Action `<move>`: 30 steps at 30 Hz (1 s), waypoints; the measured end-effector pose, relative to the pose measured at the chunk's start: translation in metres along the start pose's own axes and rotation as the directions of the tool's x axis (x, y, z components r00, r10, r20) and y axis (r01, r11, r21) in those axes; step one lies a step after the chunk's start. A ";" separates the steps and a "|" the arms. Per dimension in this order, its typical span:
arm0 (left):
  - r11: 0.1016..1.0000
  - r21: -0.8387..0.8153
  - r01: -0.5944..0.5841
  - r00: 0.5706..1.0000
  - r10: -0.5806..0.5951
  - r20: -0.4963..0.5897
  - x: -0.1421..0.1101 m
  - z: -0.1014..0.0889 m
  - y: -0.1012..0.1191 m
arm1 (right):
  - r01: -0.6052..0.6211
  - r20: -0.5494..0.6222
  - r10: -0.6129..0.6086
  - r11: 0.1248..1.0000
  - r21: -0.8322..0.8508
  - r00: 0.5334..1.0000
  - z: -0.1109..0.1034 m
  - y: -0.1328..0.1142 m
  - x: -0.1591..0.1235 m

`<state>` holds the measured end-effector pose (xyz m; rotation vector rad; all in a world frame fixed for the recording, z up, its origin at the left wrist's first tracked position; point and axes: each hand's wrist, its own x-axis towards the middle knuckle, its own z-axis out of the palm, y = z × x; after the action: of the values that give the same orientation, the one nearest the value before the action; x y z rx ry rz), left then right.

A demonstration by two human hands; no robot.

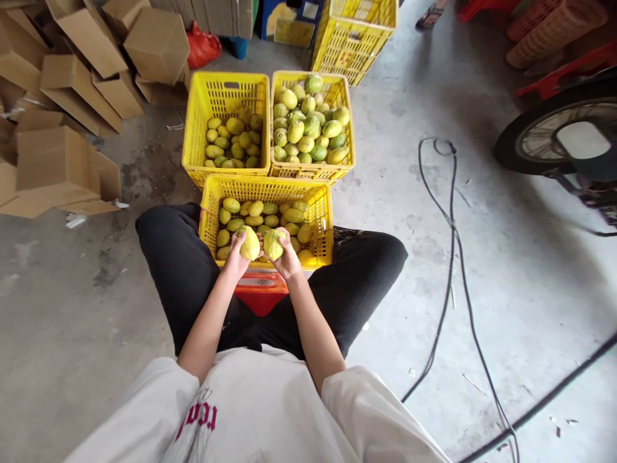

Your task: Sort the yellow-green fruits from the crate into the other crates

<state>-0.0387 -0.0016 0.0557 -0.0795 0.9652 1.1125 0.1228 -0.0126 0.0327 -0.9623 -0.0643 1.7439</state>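
Observation:
My left hand (234, 258) is closed round a yellow oval fruit (250, 244) that looks like a small melon or papaya. In my right hand (288, 260) is a second, yellow-green fruit (273, 244) of the same sort. Both are held side by side over the near edge of a yellow crate (328, 225) between my knees. Several similar fruits (255, 208) lie inside that crate. Just beyond it, the left yellow crate (202, 106) is partly filled, while the right yellow crate (351, 141) is heaped with greener fruits (308, 125).
Cardboard boxes (62, 161) are piled at the left. More yellow crates (354, 38) stand at the back. A black cable (452, 225) loops over the floor at the right, near a wheel (535, 138). Part of a red stool (260, 299) shows below my hands.

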 end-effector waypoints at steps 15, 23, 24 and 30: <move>0.995 0.102 -0.021 1.000 0.023 -0.021 -0.009 -0.011 0.018 | -0.089 0.162 0.074 0.992 0.087 0.984 0.006 -0.002 -0.004; 0.985 0.157 -0.071 0.997 0.074 -0.014 -0.012 -0.012 0.023 | -0.050 0.221 0.048 0.999 0.006 0.974 -0.002 0.009 0.004; 0.989 0.132 -0.060 0.998 0.062 -0.006 -0.014 -0.009 0.023 | -0.047 0.219 0.048 0.999 -0.012 0.975 -0.003 0.010 0.006; 0.998 0.051 -0.038 0.999 0.036 0.040 -0.021 0.006 0.017 | 0.017 0.179 -0.005 0.998 -0.066 0.984 -0.010 0.011 0.012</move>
<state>-0.0503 -0.0053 0.0807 0.0020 0.9635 1.1187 0.1196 -0.0111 0.0133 -0.8497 -0.2445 1.8239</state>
